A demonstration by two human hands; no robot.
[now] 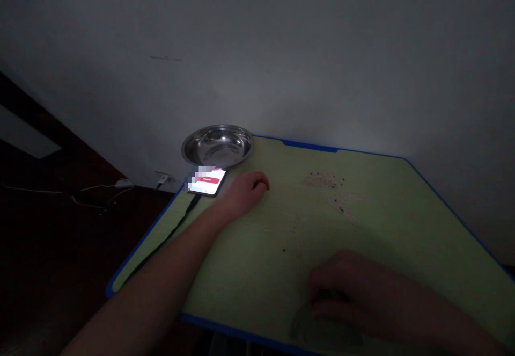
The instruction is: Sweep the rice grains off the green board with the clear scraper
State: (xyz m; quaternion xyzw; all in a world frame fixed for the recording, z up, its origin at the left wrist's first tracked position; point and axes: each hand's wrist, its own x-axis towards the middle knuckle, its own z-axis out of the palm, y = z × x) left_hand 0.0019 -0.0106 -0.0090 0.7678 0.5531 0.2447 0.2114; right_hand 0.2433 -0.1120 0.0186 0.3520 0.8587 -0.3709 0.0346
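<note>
Wall stood beyond the 12 o'clock edge of your blue-rimmed green surface. Your metal bowl sat toward 10–11 o'clock. Near 6 o'clock, a dim round object lay under your right hand; its fingers were curled, but whether they gripped it you could not tell: too dark. Your left hand, toward 9–10 o'clock, was curled into a loose fist. The lit phone lay just beside it, at its 9 o'clock, a dark cord running from the phone toward 7. Pale grains with dark bits lay near mid-surface; a thinner scatter lay at their 4 o'clock. One dark speck lay at your right hand's 10 o'clock.
</note>
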